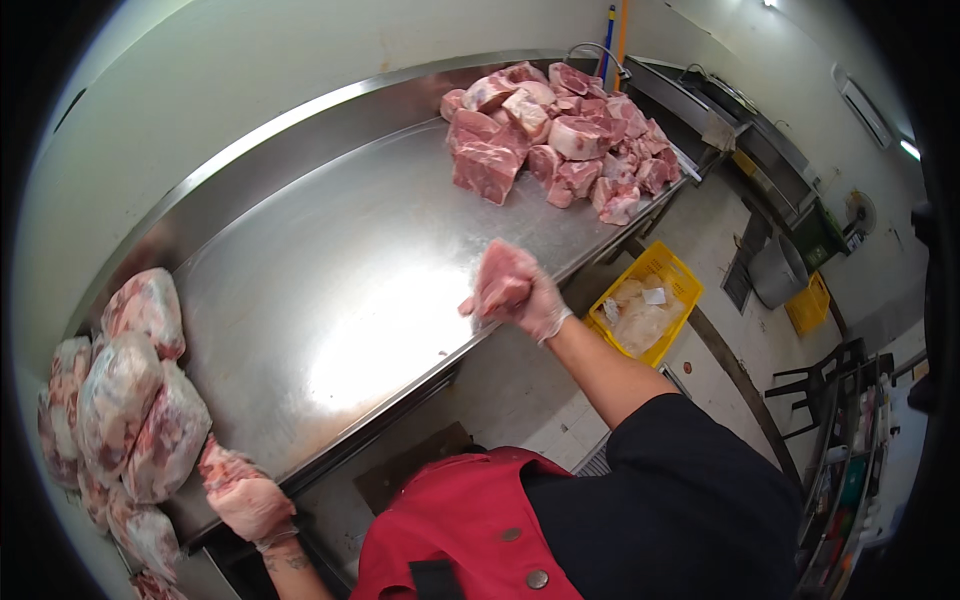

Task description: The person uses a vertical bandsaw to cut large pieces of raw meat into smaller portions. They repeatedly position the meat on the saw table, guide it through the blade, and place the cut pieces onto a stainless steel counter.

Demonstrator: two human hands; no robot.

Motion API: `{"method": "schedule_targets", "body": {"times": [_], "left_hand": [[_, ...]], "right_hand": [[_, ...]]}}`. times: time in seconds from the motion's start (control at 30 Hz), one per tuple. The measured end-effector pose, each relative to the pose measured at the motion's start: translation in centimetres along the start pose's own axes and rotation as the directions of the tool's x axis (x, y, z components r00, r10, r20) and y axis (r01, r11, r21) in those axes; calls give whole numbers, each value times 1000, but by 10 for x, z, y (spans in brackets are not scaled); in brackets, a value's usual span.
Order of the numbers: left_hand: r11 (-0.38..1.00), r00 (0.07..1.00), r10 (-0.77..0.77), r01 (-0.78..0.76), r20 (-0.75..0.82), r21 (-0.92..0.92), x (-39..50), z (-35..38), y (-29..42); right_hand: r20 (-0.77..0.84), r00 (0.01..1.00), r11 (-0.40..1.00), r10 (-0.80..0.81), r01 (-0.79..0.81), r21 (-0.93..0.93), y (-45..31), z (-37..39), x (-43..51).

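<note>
My right hand [546, 309], in a clear plastic glove, grips a chunk of raw pink meat [501, 279] above the front edge of the steel table [315, 247]. At the lower left, my left hand [279, 517] is also gloved and holds a piece of meat [219, 463] with a red, ragged end. Beside it lies a stack of large plastic-wrapped meat cuts [120, 409] on the table's left end. A heap of unwrapped raw meat chunks [574, 139] covers the far right end.
A yellow plastic crate [682, 304] holding crumpled clear plastic stands on the floor to the right of the table. Farther right are a grey metal pot [778, 271], a green bin [820, 234] and a black plastic chair [821, 379]. A raised steel backsplash [300, 139] runs along the wall.
</note>
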State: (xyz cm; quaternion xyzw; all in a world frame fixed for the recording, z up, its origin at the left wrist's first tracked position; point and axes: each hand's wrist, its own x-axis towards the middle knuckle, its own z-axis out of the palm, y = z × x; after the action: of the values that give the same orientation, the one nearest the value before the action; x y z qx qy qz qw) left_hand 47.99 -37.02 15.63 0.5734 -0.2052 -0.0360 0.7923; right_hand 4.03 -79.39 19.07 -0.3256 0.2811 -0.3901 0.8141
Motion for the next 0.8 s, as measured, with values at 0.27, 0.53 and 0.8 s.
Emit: {"method": "schedule_targets", "body": {"times": [0.27,0.53,0.8], "left_hand": [[401,843,106,-521,527,753,-55,158,25],[754,724,-613,656,317,-40,-41,166,22],[313,500,-720,853,482,-417,-41,129,-10]], "right_hand": [[-452,821,888,-350,444,119,-152,-123,22],[-567,662,819,-490,128,-559,-299,-212,118],[-520,704,463,-483,-298,-835,-281,-302,145]]}}
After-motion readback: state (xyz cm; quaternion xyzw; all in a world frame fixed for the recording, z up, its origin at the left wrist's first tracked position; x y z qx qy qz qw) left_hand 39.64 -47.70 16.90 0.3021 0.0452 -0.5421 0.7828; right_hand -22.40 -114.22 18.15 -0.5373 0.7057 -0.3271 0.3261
